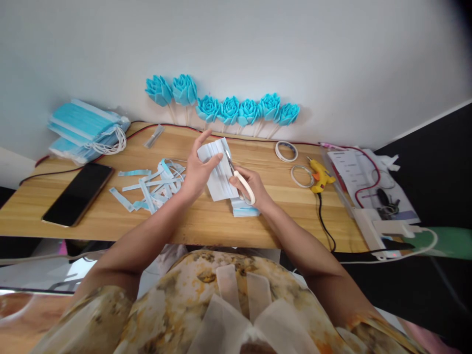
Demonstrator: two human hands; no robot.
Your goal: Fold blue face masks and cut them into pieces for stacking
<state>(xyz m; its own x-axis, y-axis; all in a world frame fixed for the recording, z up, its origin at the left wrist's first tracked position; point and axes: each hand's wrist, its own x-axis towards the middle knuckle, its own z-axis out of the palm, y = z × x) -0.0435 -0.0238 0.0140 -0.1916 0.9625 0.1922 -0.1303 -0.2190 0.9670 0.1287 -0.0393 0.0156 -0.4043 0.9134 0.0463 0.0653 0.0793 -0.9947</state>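
1. Our left hand (197, 173) has its grip pinched on a white, pleated sheet (220, 181), held just above the tabletop (287, 216).
2. Our right hand (255, 191) has its grip closed on cream-handled scissors (241, 181), blades at the sheet's right edge.

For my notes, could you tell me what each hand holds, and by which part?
Left hand holds a white mask by its left edge; right hand holds scissors by the handles.

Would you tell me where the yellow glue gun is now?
Head view: the glue gun lies on the table, right of the scissors, beside a tape roll.
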